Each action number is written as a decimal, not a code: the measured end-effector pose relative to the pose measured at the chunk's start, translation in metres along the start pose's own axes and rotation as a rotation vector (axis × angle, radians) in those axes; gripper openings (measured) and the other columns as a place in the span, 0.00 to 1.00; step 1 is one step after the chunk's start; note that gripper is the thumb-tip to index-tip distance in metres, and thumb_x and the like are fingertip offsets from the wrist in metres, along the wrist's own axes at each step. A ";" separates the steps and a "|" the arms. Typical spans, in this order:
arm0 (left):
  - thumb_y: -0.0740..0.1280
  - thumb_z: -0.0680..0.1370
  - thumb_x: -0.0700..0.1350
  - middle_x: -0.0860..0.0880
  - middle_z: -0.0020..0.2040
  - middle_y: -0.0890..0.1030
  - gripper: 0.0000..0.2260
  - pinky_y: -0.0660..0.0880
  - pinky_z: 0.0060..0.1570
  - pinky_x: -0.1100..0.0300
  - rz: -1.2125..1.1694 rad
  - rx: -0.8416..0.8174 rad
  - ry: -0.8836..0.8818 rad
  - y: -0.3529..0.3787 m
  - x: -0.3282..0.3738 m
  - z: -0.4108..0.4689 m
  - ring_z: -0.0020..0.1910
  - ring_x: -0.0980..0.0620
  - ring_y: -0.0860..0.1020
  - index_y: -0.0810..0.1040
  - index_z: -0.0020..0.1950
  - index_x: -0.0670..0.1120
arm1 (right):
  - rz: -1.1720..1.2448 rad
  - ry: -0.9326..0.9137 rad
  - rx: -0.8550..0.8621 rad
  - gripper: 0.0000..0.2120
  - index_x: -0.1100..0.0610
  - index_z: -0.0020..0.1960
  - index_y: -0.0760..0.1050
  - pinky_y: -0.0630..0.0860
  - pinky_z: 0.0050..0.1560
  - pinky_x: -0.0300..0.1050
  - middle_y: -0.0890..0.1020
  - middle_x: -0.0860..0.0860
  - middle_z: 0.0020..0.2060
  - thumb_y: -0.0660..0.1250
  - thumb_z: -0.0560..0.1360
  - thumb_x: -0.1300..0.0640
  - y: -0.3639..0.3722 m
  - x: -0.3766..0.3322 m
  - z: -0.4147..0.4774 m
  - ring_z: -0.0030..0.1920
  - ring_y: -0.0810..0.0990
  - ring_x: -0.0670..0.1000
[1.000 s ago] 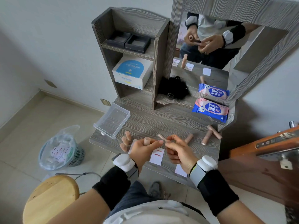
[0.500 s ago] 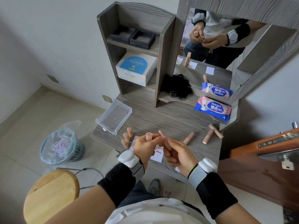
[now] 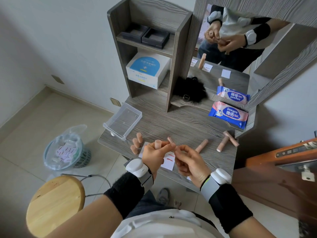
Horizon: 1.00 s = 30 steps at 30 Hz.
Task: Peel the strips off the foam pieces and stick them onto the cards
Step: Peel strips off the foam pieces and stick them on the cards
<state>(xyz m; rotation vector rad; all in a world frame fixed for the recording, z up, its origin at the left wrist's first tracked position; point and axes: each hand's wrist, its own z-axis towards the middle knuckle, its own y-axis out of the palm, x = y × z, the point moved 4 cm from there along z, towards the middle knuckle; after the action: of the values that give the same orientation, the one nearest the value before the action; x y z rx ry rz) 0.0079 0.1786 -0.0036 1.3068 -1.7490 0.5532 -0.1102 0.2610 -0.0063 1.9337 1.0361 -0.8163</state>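
Observation:
My left hand (image 3: 155, 156) grips a short peach foam tube (image 3: 158, 144) upright above the desk's front edge. My right hand (image 3: 187, 162) pinches at the tip of a thin strip (image 3: 170, 140) beside the left thumb; the two hands touch. Under them lies a white card (image 3: 169, 163) with red strips stuck on it. Another card is mostly hidden by my right wrist. Three foam pieces (image 3: 136, 143) lie left of the hands. More foam tubes (image 3: 202, 145) lie to the right, with a crossed pair (image 3: 227, 140) further right.
A clear plastic tray (image 3: 122, 121) sits at the desk's left edge. A shelf unit (image 3: 149, 54) with boxes, a mirror (image 3: 240, 48), a black furry item (image 3: 189, 90) and a wipes pack (image 3: 228, 115) stand behind. A lined bin (image 3: 66, 150) and wooden stool (image 3: 54, 205) are on the floor left.
The view has shifted slightly. My hands stay together over the card, the right fingers working closer against the left thumb at the strip's tip.

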 end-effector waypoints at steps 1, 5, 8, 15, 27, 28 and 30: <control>0.78 0.70 0.46 0.54 0.27 0.77 0.05 0.64 0.28 0.61 0.002 -0.004 0.001 0.000 -0.001 0.000 0.26 0.57 0.69 0.86 0.35 0.48 | 0.006 0.003 -0.001 0.12 0.58 0.46 0.75 0.54 0.23 0.36 0.71 0.55 0.29 0.71 0.74 0.49 0.000 0.001 0.000 0.23 0.59 0.48; 0.78 0.70 0.46 0.55 0.26 0.77 0.06 0.64 0.27 0.63 0.025 0.001 -0.006 -0.002 -0.006 0.001 0.26 0.59 0.70 0.85 0.33 0.50 | -0.016 0.022 -0.008 0.12 0.54 0.40 0.79 0.53 0.24 0.36 0.72 0.54 0.29 0.65 0.79 0.50 -0.001 0.003 0.000 0.22 0.60 0.48; 0.78 0.69 0.45 0.55 0.26 0.75 0.05 0.63 0.26 0.63 0.004 0.055 -0.041 -0.005 -0.015 0.003 0.24 0.58 0.68 0.85 0.37 0.45 | -0.115 -0.009 0.035 0.10 0.55 0.48 0.77 0.56 0.23 0.36 0.74 0.53 0.29 0.71 0.76 0.48 -0.003 0.007 0.000 0.22 0.61 0.48; 0.78 0.69 0.46 0.57 0.24 0.68 0.08 0.60 0.24 0.63 0.094 0.055 -0.142 -0.023 -0.042 0.005 0.23 0.56 0.64 0.84 0.32 0.47 | -0.352 -0.078 0.152 0.11 0.56 0.42 0.77 0.60 0.22 0.37 0.73 0.50 0.26 0.68 0.78 0.49 -0.022 0.021 0.003 0.23 0.64 0.46; 0.73 0.71 0.46 0.54 0.25 0.71 0.12 0.68 0.34 0.60 0.590 0.090 -0.261 -0.059 -0.101 0.043 0.27 0.51 0.69 0.75 0.30 0.47 | -1.213 0.007 0.244 0.15 0.58 0.33 0.71 0.69 0.33 0.49 0.76 0.50 0.26 0.63 0.75 0.51 -0.025 0.046 0.024 0.29 0.71 0.52; 0.73 0.70 0.45 0.54 0.25 0.70 0.14 0.67 0.34 0.60 0.609 0.097 -0.253 -0.057 -0.103 0.046 0.27 0.51 0.68 0.72 0.28 0.48 | -1.256 0.021 0.239 0.15 0.60 0.35 0.72 0.70 0.33 0.49 0.77 0.53 0.28 0.61 0.75 0.51 -0.022 0.045 0.025 0.31 0.73 0.54; 0.72 0.69 0.44 0.56 0.23 0.68 0.17 0.66 0.34 0.60 0.630 0.117 -0.235 -0.055 -0.105 0.051 0.26 0.51 0.66 0.67 0.25 0.48 | -1.338 0.032 0.232 0.15 0.60 0.35 0.72 0.68 0.32 0.47 0.78 0.54 0.30 0.60 0.76 0.52 -0.017 0.042 0.027 0.33 0.74 0.56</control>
<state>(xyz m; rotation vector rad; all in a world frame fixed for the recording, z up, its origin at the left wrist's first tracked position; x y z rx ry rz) 0.0487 0.1779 -0.1262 0.9019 -2.3696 0.8864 -0.1098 0.2594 -0.0592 1.2011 2.3601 -1.6274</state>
